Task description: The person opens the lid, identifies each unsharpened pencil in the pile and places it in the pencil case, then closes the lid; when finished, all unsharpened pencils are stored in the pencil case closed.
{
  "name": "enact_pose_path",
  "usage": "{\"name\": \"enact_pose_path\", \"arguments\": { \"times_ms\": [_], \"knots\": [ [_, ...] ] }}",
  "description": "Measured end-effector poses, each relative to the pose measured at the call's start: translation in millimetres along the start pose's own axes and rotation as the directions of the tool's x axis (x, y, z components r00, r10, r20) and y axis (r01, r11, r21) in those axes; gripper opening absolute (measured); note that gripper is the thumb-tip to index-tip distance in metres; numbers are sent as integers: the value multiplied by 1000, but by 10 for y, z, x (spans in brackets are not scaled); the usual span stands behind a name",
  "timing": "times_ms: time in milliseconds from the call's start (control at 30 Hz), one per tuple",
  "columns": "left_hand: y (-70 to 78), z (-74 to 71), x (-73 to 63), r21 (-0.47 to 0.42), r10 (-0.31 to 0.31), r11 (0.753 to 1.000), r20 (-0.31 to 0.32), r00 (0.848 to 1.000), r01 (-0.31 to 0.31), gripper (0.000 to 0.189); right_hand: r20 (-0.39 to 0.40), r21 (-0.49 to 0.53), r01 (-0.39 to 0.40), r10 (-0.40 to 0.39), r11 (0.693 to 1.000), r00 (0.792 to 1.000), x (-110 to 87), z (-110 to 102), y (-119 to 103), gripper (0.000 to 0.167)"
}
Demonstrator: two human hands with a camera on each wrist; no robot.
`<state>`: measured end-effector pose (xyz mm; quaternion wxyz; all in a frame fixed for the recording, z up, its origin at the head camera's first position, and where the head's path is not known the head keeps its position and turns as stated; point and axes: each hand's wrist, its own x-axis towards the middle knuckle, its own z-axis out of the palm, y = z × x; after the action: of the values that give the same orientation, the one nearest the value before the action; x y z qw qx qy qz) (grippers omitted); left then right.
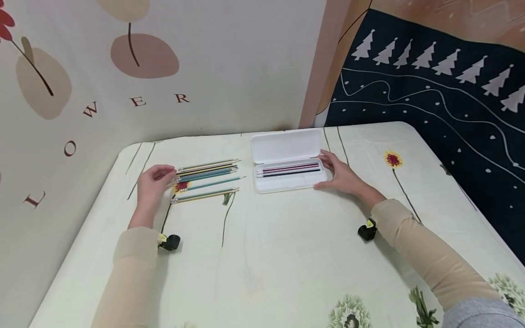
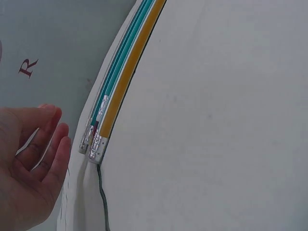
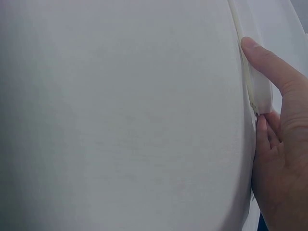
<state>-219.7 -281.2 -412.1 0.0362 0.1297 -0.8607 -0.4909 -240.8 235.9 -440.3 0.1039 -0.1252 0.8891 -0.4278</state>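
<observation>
My left hand [image 1: 151, 187] is at the left of a spread of pencils, fingers loosely bent beside their eraser ends. In the left wrist view, thumb and index tips come together with no pencil between them; a yellow pencil [image 2: 130, 72] and teal pencils lie alongside. The spread has a tight group of pencils [image 1: 207, 174], a lone teal pencil [image 1: 215, 183] and a green-and-yellow pair [image 1: 207, 196] in front. My right hand [image 1: 344, 177] grips the right end of a white pencil case [image 1: 279, 184], thumb at the front. Its lid [image 1: 285, 146] stands open; several dark pencils [image 1: 289, 171] lie inside.
A white flower-print cloth [image 1: 262, 255] covers the table. Behind it is a pale wall hanging [image 1: 238, 68] with letters, and at the right a dark cloth [image 1: 410, 109] with white trees. Small black devices [image 1: 170, 242] sit at both wrists.
</observation>
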Motion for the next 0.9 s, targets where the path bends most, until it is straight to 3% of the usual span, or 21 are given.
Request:
{"name": "enact_pose_path", "arguments": {
  "times_ms": [167, 500, 900],
  "knots": [
    [-48, -40, 9, 70, -64, 995, -20, 998, 65, 37, 1, -1, 2, -2, 1000, 1000, 5, 3, 2, 117],
    [-159, -24, 86, 166, -107, 980, -12, 994, 107, 31, 1, 1, -4, 4, 1000, 1000, 8, 4, -11, 117],
    [-160, 3, 92, 261, -44, 965, 65, 997, 25, 34, -10, 7, 12, -12, 1000, 1000, 6, 13, 8, 115]
  ]
}}
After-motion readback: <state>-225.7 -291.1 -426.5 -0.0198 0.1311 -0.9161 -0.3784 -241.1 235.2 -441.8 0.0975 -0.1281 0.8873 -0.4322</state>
